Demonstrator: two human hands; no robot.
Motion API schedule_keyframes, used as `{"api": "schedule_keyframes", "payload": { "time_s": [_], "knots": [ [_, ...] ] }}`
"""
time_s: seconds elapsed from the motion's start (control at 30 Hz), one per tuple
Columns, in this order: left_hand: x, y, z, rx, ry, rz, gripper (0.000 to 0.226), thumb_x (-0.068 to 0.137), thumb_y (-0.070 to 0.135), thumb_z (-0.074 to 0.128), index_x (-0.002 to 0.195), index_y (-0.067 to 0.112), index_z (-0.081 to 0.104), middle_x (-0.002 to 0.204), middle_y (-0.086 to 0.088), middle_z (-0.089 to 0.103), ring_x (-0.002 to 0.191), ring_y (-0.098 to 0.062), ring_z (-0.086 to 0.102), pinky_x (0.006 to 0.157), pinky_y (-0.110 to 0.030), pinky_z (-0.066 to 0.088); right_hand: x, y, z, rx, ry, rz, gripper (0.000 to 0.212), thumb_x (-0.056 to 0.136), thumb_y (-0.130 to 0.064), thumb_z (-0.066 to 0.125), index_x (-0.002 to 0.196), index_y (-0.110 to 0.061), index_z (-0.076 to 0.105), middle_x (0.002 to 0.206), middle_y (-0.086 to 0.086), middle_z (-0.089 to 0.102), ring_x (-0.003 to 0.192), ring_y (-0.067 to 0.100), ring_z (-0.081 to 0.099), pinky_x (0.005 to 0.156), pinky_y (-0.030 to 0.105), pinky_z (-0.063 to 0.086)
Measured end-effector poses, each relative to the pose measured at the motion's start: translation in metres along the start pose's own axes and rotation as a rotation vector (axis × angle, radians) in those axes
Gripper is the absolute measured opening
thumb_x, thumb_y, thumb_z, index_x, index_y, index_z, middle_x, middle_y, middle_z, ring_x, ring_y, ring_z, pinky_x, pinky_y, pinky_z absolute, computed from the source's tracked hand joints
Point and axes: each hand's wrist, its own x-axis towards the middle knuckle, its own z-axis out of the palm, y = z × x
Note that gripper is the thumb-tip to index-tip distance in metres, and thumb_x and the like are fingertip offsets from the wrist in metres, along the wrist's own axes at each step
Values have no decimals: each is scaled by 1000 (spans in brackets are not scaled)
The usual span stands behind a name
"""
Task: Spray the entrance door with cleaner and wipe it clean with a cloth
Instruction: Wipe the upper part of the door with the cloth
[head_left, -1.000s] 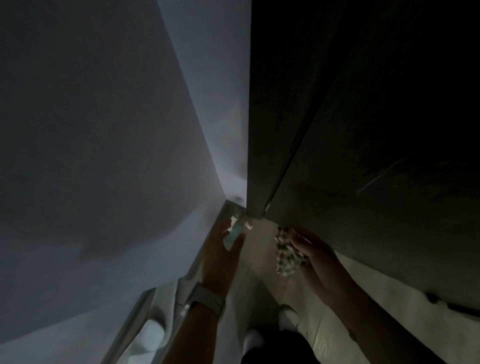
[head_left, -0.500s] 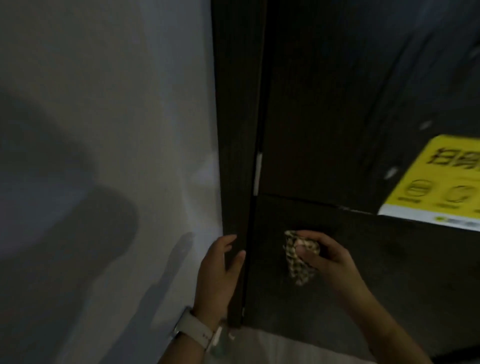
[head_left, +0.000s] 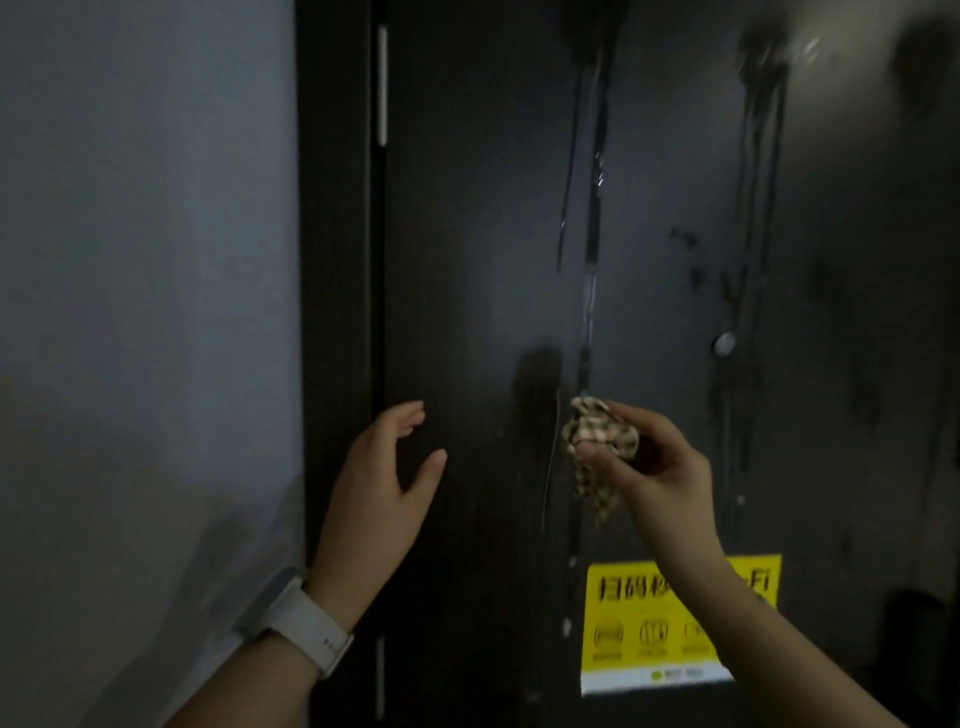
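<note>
Both hands are rising up the dark door (head_left: 467, 260) since a half-second ago; the right hand (head_left: 654, 467) is pinching the bunched checked cloth (head_left: 597, 447), while the left hand (head_left: 384, 483), spread and holding nothing, is hovering beside it, above a yellow sticker (head_left: 623, 623).

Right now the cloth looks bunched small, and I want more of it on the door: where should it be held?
Probably by the crumpled upper bunch of the checked cloth, as the right hand pinches it now, coming from the right. That leaves the loose tail hanging below free. Spreading this tail flat under the fingers would likely cover more of the wet door.
</note>
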Motion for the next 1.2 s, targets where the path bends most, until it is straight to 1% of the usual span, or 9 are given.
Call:
{"api": "schedule_keyframes", "payload": {
  "time_s": [0.1, 0.2, 0.33, 0.5, 0.6, 0.87, 0.97, 1.1, 1.2],
  "knots": [
    [53, 24, -8, 105, 41, 120, 48, 91, 34, 57, 137, 29, 43, 139, 13, 43, 127, 3, 35, 102, -18, 30, 61, -14, -7, -106, 26, -205, 40, 72, -20, 82, 109, -11, 70, 106, 5, 66, 102, 17, 64, 91, 38, 53],
    [113, 49, -14, 271, 117, 279, 52, 92, 32, 55, 141, 21, 41, 148, 3, 37, 137, -8, 30, 109, -26, 25, 126, -29, -15, -216, 66, -375, 37, 75, -10, 80, 110, -9, 68, 109, 3, 58, 100, 1, 58, 86, 16, 50],
    [191, 74, -10, 460, 214, 424, 54, 96, 33, 50, 146, 18, 35, 156, -3, 27, 145, -19, 22, 115, -35, 18, 201, -47, -23, -377, 130, -536, 39, 79, -9, 77, 117, -9, 65, 112, -4, 53, 100, 3, 53, 89, 6, 43],
    [257, 75, 8, 645, 296, 485, 51, 100, 35, 38, 147, 18, 34, 159, -6, 21, 147, -22, 17, 119, -43, 12, 262, -44, -24, -476, 221, -484, 42, 85, -7, 70, 126, -10, 60, 116, -9, 46, 108, 4, 47, 99, 15, 40],
    [267, 60, 18, 766, 368, 467, 51, 102, 38, 25, 150, 21, 28, 161, -6, 18, 148, -21, 14, 120, -46, 12, 269, -30, -12, -416, 302, -508, 40, 86, -4, 68, 124, -12, 62, 113, -10, 47, 100, -8, 42, 98, 6, 38],
    [269, 49, 22, 819, 432, 520, 55, 99, 40, 24, 151, 21, 28, 161, -6, 20, 149, -21, 15, 120, -47, 13, 215, 6, 36, -787, -162, -1033, 45, 93, -32, 61, 129, -5, 59, 126, 8, 55, 112, 20, 53, 97, 27, 45],
    [270, 49, 23, 807, 444, 527, 55, 98, 39, 25, 150, 20, 30, 160, -7, 22, 148, -21, 17, 119, -48, 15, 239, -1, 20, -780, -91, -1031, 35, 96, -28, 56, 123, -8, 65, 121, 8, 59, 108, 17, 53, 95, 22, 43],
    [271, 48, 24, 811, 462, 540, 56, 98, 39, 25, 150, 20, 30, 159, -7, 23, 148, -22, 19, 119, -48, 15, 296, -35, -5, -666, 282, -735, 29, 95, -18, 60, 123, -11, 64, 116, 2, 58, 107, 10, 51, 97, 22, 44],
    [272, 47, 25, 800, 476, 552, 56, 98, 39, 25, 150, 20, 31, 159, -8, 23, 148, -22, 19, 119, -49, 15, 295, -38, 22, -673, 209, -818, 27, 94, -13, 60, 121, -10, 66, 115, 5, 60, 106, 17, 55, 96, 31, 46]
  ]
}}
